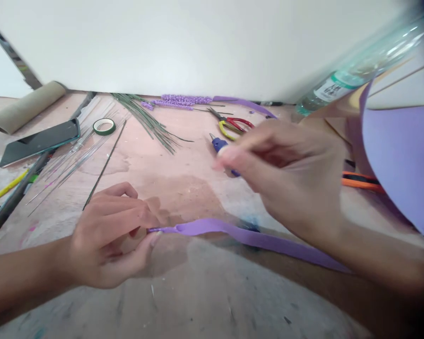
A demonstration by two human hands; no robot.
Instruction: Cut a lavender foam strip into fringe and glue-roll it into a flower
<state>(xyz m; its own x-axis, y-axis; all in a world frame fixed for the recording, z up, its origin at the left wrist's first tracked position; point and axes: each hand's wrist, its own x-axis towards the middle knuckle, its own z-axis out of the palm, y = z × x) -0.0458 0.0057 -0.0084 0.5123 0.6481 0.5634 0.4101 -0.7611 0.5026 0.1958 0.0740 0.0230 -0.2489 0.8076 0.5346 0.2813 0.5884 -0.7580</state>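
My left hand (115,235) is closed low over the table, its thumb and fingertips pinching the narrow twisted end of a purple ribbon (212,226). From that pinch the ribbon widens and runs right, passing behind my right forearm. My right hand (289,174) is raised above the table and smeared by motion, thumb and forefinger close together. Behind its fingertips shows a blue tool with a pointed metal tip (218,143), probably a glue gun; whether the hand touches it I cannot tell.
Red-and-yellow-handled pliers (229,125), green stems (144,117) and purple textured strips (183,100) lie at the back. On the left are green tape (104,126), clear sticks (77,157), a phone (40,143) and a cardboard tube (28,107). A bottle (334,87) leans right.
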